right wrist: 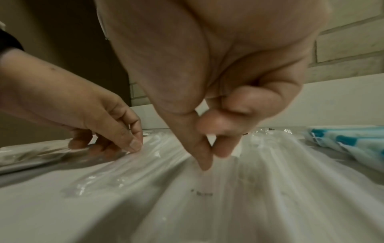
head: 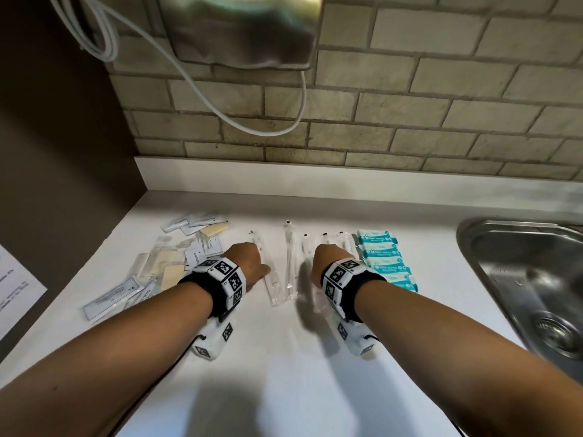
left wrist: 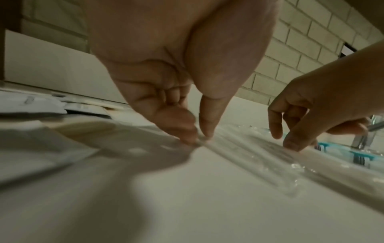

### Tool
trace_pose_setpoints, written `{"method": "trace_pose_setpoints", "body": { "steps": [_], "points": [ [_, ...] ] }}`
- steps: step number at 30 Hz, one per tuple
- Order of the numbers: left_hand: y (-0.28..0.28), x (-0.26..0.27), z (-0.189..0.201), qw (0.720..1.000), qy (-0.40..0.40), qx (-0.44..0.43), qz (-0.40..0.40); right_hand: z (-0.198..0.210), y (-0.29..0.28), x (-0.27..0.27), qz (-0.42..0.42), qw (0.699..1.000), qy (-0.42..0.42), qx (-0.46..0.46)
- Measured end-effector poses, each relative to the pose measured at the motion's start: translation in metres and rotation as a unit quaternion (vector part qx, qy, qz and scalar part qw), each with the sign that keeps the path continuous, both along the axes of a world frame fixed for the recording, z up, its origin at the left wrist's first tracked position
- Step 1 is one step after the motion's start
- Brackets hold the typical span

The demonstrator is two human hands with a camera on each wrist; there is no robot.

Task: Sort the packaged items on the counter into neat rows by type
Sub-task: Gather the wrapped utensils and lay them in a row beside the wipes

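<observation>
Several long clear packets (head: 289, 263) lie side by side in a row on the middle of the white counter (head: 284, 373). My left hand (head: 254, 261) is at the leftmost clear packet (head: 273, 290); the left wrist view has its thumb and forefinger (left wrist: 200, 139) pinching that packet's edge (left wrist: 249, 161). My right hand (head: 325, 261) is over the packets further right; its curled thumb and forefinger (right wrist: 212, 161) pinch down on a clear packet (right wrist: 207, 197). Teal packets (head: 385, 260) form a stacked row at the right. A loose pile of flat sachets (head: 170, 263) lies at the left.
A steel sink (head: 520, 279) is set into the counter at the right. A sheet of paper (head: 15, 285) lies at the far left. A brown wall closes the left side, and a brick wall with a hanging white cable (head: 252, 127) stands behind.
</observation>
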State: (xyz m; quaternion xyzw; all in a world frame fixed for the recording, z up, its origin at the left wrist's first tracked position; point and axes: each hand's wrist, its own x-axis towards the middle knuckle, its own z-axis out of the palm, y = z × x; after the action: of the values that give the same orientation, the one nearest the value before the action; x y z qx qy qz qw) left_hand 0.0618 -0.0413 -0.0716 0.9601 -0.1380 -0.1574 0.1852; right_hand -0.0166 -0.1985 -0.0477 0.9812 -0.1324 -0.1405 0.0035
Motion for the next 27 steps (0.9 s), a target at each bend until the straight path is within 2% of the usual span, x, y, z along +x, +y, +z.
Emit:
{"method": "trace_pose_setpoints", "body": {
  "steps": [3, 7, 10, 12, 16, 22, 27],
  "points": [
    [0.003, 0.002, -0.003, 0.999, -0.044, 0.0, -0.02, -0.001, 0.001, 0.003, -0.002, 0.999, -0.024, 0.026],
    [-0.008, 0.001, -0.002, 0.99, -0.087, -0.026, -0.104, -0.005, 0.002, 0.007, 0.104, 0.994, 0.006, -0.033],
    [-0.018, -0.011, 0.004, 0.975, -0.082, 0.057, -0.197, -0.009, 0.001, 0.002, 0.129, 0.985, 0.071, -0.085],
    [-0.022, -0.015, 0.002, 0.966, -0.06, 0.11, -0.226, -0.013, -0.002, -0.002, 0.125, 0.982, 0.102, -0.102],
    [-0.024, -0.021, -0.002, 0.966, -0.057, 0.116, -0.226, -0.019, -0.011, -0.01, 0.095, 0.986, 0.12, -0.069],
    [-0.024, -0.028, 0.0, 0.966, -0.059, 0.105, -0.23, -0.009, -0.009, -0.016, 0.105, 0.992, 0.061, 0.014],
    [-0.024, -0.032, 0.004, 0.951, -0.09, 0.159, -0.251, -0.013, -0.007, -0.017, 0.105, 0.992, 0.066, -0.002]
  ]
}}
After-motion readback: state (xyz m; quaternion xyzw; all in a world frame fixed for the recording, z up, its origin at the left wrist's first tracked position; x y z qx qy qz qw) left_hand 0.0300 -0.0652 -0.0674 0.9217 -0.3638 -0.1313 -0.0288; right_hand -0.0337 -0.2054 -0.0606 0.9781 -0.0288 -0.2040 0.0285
